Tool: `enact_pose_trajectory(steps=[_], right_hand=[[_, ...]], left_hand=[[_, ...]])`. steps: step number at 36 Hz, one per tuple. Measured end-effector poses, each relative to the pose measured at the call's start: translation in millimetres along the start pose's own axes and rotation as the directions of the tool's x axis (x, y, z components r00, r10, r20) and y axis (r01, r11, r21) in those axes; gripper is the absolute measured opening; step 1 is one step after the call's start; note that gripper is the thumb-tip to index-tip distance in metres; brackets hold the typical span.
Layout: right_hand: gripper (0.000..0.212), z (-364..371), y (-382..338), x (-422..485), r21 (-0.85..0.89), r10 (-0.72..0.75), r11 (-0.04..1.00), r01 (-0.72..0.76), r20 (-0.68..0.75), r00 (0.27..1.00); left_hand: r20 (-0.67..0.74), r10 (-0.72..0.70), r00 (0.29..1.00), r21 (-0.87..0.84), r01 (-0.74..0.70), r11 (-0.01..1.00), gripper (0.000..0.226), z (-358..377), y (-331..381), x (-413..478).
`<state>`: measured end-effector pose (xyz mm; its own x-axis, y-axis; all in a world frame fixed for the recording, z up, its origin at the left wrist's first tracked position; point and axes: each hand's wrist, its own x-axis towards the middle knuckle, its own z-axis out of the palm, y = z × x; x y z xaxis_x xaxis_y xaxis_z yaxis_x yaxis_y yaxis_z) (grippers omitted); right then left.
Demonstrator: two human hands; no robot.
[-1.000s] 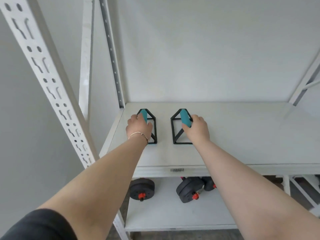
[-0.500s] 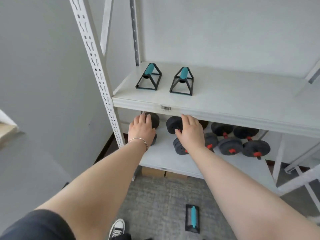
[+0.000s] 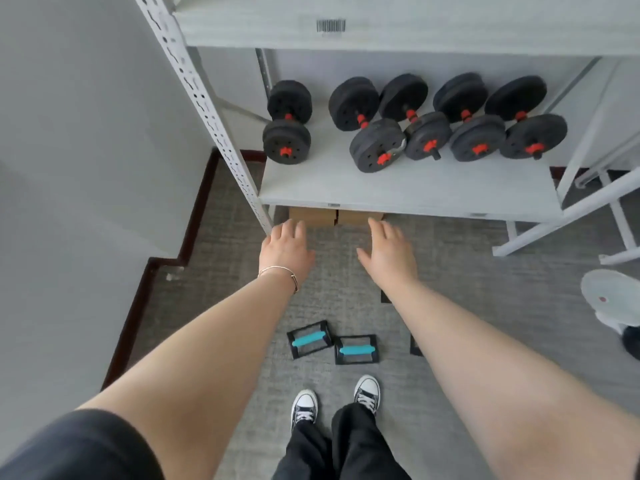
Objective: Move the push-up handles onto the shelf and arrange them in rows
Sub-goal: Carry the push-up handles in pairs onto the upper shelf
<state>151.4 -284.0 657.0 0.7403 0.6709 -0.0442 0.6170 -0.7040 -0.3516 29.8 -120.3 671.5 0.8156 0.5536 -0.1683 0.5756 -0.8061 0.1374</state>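
two sneakers (image 3: 304, 406) stand on grey carpet (image 3: 485, 289) at the bottom. just ahead of them two push-up handles (image 3: 309, 339) with teal grips lie side by side on the floor, the second push-up handle (image 3: 356, 349) touching or nearly touching the first; dark corners of more frames peek out from under the right forearm. further out, the left hand (image 3: 284, 249) and right hand (image 3: 391, 251) hover palm-down with fingers spread, both empty. beyond the fingertips, cardboard boxes (image 3: 334, 216) sit under the lower shelf (image 3: 408, 192), which carries five black dumbbells (image 3: 377, 145). the upper shelf edge (image 3: 398, 26) bears a barcode sticker.
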Motion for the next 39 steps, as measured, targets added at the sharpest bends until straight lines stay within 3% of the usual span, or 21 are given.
enact_pose_trajectory(steps=[11, 22, 27, 34, 39], right_hand=[[0.070, 204, 62, -85, -0.090, 0.135, 0.990, -0.113, 0.291, 0.947], [0.065, 442, 164, -96, -0.116, 0.050, 0.993, 0.013, 0.519, 0.853], [0.062, 533, 199, -104, -0.099, -0.014, 0.991, 0.095, 0.613, 0.790], [0.061, 614, 238, -109, -0.098, -0.040, 0.983, 0.158, 0.717, 0.696], [0.047, 635, 256, -107, -0.099, -0.035, 0.984, 0.150, 0.715, 0.699]], left_hand=[[0.371, 0.011, 0.929, -0.003, -0.011, 1.000, 0.067, 223, -51, -40], [0.599, -0.042, 0.800, -0.001, 0.053, 0.999, 0.068, 472, -97, -1], [0.646, -0.044, 0.762, -0.019, 0.073, 0.997, 0.068, 570, -105, 9], [0.636, -0.080, 0.768, -0.021, 0.120, 0.993, 0.060, 660, -113, 13], [0.615, -0.107, 0.781, -0.018, 0.150, 0.989, 0.050, 691, -115, 15]])
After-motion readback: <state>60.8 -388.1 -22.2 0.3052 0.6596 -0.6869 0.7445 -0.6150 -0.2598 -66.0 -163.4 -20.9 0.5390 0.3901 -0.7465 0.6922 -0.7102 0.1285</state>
